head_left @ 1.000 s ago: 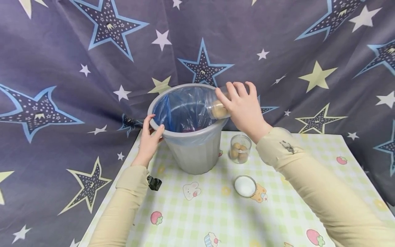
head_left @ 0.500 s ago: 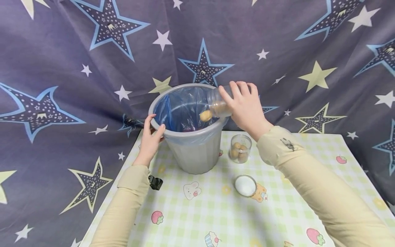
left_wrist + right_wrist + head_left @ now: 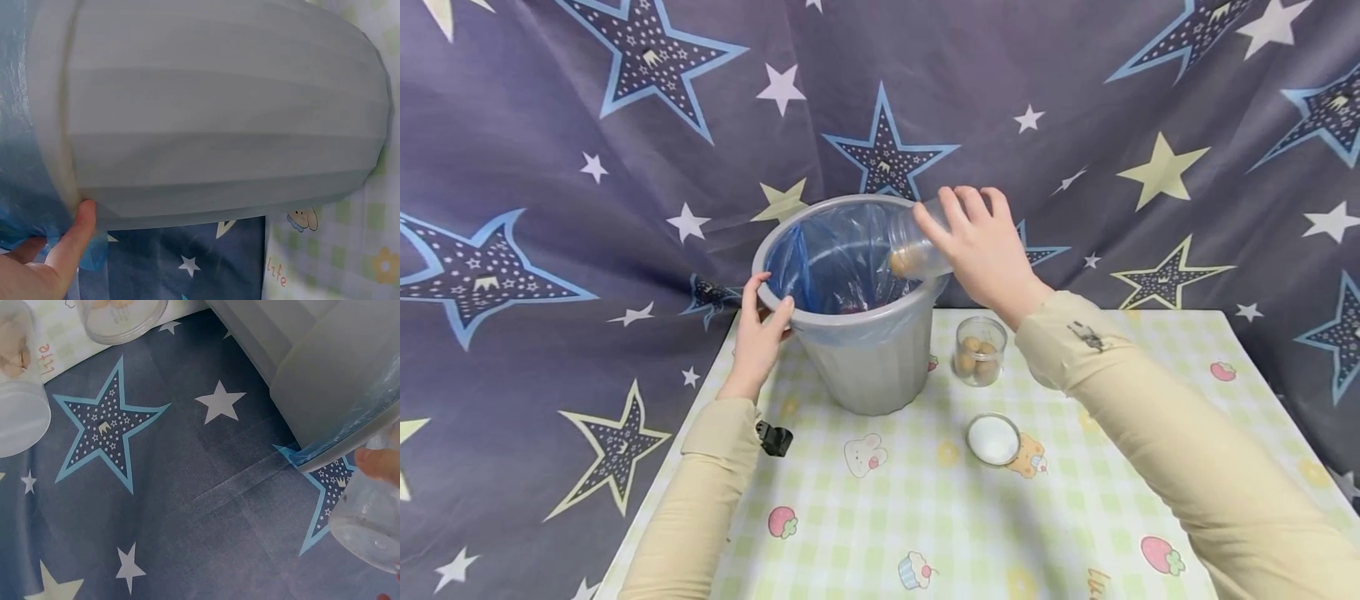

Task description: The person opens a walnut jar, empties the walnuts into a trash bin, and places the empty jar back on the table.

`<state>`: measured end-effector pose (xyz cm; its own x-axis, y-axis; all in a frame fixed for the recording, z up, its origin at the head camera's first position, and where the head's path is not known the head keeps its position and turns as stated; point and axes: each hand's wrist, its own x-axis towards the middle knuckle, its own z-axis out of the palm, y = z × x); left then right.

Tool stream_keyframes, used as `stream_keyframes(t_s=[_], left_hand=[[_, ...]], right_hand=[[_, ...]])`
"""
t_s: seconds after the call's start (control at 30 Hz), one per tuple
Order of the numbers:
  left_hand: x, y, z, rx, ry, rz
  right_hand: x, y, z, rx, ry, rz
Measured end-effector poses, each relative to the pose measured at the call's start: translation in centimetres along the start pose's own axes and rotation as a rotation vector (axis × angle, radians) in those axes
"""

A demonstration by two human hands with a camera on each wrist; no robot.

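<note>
A grey trash can with a blue plastic liner stands at the back of the table. My left hand grips its rim at the left, thumb outside; in the left wrist view its fingers press against the can beside the liner. On the other side, my right hand holds a clear jar tilted, its mouth over the can's opening. A tan rounded lump sits at the jar's mouth. From the right wrist, the jar's base and my thumb show.
Right of the can stands a clear jar with several tan round pieces. A round white lid with a metallic rim lies in front of it. Another jar with tan pieces appears in the right wrist view. A star-print cloth hangs behind.
Half a second ago a tan lump was dropping out of the jar into the can; that lump is now out of sight and another shows at the mouth. The left hand stays on the rim.
</note>
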<state>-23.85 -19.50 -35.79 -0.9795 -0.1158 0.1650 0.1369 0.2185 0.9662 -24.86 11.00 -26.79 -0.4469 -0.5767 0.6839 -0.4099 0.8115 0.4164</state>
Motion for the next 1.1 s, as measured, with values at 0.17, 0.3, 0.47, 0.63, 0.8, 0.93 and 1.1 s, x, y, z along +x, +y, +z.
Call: stream_keyframes(t_s=[0.17, 0.3, 0.47, 0.63, 0.8, 0.93, 1.1], left_hand=[[0.03, -0.08, -0.13, -0.011, -0.012, -0.011], [-0.01, 0.05, -0.15, -0.010, -0.018, -0.013], [0.01, 0.14, -0.16, -0.015, -0.011, -0.010], [-0.01, 0.03, -0.19, -0.020, -0.011, -0.016], [-0.03, -0.01, -0.14, -0.023, -0.007, -0.006], [-0.06, -0.03, -0.15, -0.019, -0.006, -0.006], [-0.10, -0.01, -0.20, -0.010, -0.001, -0.013]], right_hand=[[0.16, -0.08, -0.38, -0.044, -0.041, -0.044], [0.13, -0.06, -0.45, -0.051, -0.045, -0.044], [0.18, -0.03, -0.35, -0.047, -0.035, -0.038], [0.11, 0.00, -0.11, -0.028, 0.000, -0.022], [-0.06, 0.35, -0.08, -0.002, 0.030, 0.004], [-0.23, 0.60, -0.08, 0.003, 0.020, 0.014], [-0.37, 0.68, -0.08, 0.053, -0.005, 0.065]])
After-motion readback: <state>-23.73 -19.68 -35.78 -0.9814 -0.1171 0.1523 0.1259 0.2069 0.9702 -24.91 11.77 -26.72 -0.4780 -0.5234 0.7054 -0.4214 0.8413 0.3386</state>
